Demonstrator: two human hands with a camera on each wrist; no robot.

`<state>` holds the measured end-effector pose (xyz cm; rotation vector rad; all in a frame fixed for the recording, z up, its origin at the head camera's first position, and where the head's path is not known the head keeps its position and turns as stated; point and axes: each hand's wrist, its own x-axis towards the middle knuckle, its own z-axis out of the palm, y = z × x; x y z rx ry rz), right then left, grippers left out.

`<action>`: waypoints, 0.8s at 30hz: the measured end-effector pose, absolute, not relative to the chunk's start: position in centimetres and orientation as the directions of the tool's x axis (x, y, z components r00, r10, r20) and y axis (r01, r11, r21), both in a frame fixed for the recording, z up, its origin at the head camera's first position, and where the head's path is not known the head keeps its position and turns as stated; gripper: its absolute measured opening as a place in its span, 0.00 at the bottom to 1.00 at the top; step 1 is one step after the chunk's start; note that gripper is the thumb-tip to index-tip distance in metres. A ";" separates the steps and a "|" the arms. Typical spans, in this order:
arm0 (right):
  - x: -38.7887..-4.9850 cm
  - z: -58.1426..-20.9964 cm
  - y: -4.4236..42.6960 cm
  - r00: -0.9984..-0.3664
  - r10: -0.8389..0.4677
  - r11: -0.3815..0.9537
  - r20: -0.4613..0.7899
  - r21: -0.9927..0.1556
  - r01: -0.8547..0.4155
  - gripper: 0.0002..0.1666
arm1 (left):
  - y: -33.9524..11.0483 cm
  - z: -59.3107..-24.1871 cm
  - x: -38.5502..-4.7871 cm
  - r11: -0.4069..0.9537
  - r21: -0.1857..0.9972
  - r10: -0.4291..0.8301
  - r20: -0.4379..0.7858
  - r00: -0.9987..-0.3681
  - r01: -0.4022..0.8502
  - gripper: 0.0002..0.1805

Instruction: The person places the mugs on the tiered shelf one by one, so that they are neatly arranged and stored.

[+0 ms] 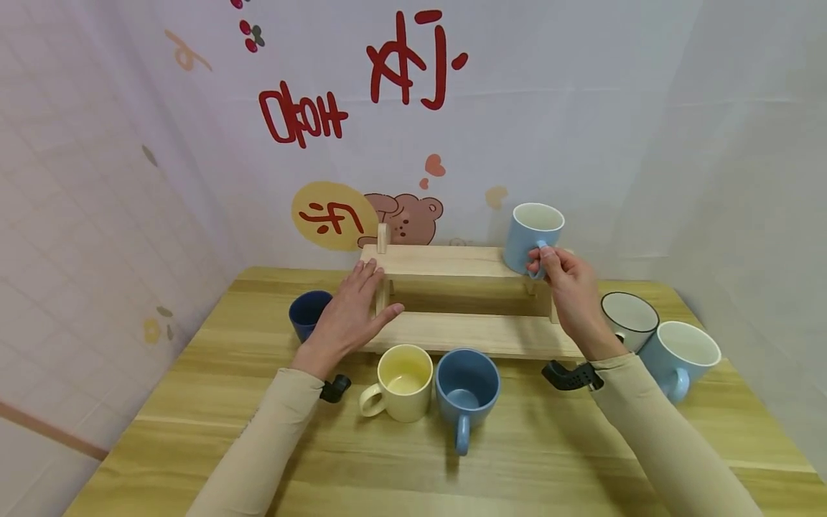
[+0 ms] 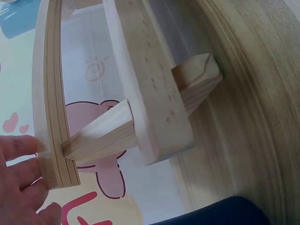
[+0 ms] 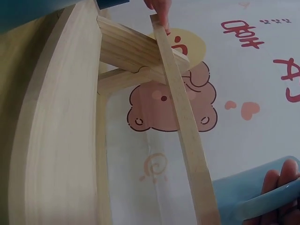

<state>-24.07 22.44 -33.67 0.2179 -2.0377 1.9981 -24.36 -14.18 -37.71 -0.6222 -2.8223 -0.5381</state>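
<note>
The light blue mug (image 1: 526,240) is at the top right of the wooden rack (image 1: 446,261), your right hand's grip (image 1: 573,291) clamped on its handle (image 3: 269,202). Your left hand (image 1: 349,309), grip apart, touches the rack's upper left end and partly hides a navy cup (image 1: 306,310). On the tabletop (image 1: 517,470), a yellow mug (image 1: 405,388) and a blue mug (image 1: 466,391) stand in the way before the rack; a dark-rimmed white mug (image 1: 628,316) and another light blue mug (image 1: 683,359) crowd your right sleeve (image 1: 652,431)
</note>
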 end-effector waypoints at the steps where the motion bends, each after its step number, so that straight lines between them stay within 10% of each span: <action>1: -24.1 -33.7 22.5 -0.953 0.081 0.048 0.293 -0.956 -0.290 0.31 | -14.2 -37.7 -24.4 0.847 0.305 0.366 0.262 -0.893 0.436 0.48; 24: -16.9 -34.5 24.8 -0.933 -0.107 0.575 0.344 -0.744 -0.340 0.28 | -14.4 -37.5 -24.3 0.835 0.335 0.357 0.273 -0.893 0.436 0.47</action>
